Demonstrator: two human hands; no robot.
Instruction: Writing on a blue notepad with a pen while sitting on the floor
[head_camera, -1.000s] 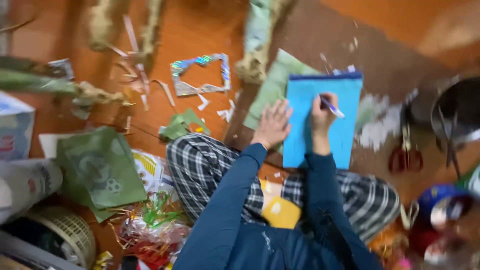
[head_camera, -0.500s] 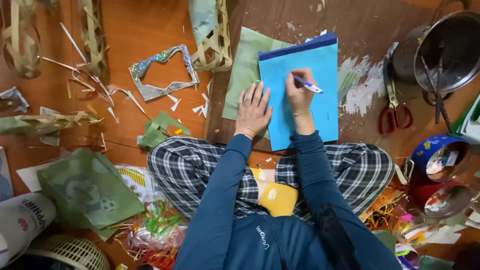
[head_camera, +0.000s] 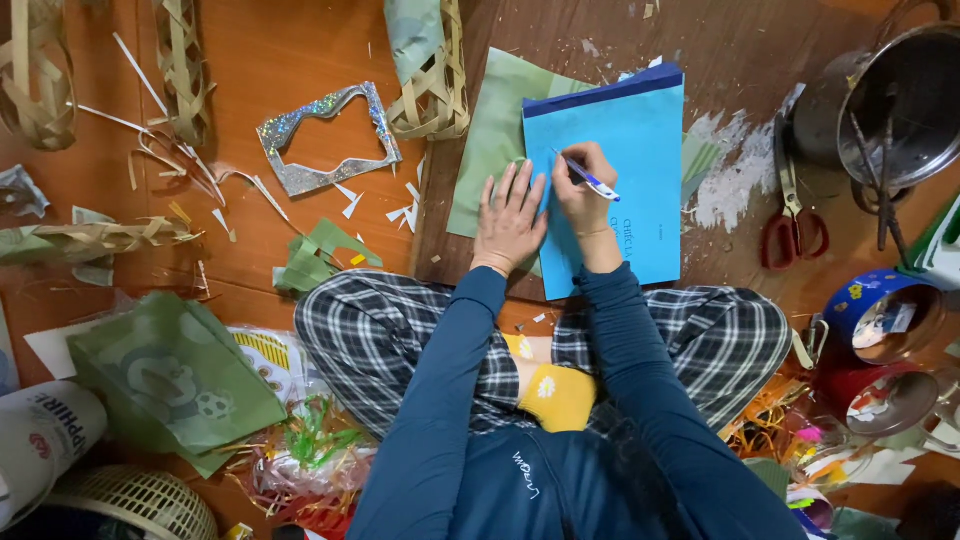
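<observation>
Entry, grip first. Our right hand (head_camera: 585, 185) was closed in a writing pinch on a slim blue-and-white pen (head_camera: 588, 178), tip down on the blue paper pad (head_camera: 630, 150). Our left hand (head_camera: 510, 215) held nothing; it lay flat with fingers spread, pressing the pad's left edge where it overlapped a pale green sheet (head_camera: 490, 140).

The pad: smooth matte blue with a darker band along its far edge, resting on a dark brown board (head_camera: 600, 40) just beyond our crossed legs.

Risks, as we judged them: the pad sat on loose paper, so a lighter press from the left hand could let it slide and skew the line; the white smears on the board to the right could mark it.

Right of the pad: red-handled scissors (head_camera: 793, 225), metal, blades pointing away; a steel pot (head_camera: 905, 95) with thin tools inside; a round blue tin (head_camera: 880, 310), glossy.

Far left: woven straw-coloured strips (head_camera: 430, 95), stiff and flat; a glitter-silver cut frame (head_camera: 325, 140), rough-looking, with its middle cut out; white paper scraps.

Near left: a soft green bag (head_camera: 170, 375) and shredded foil.
</observation>
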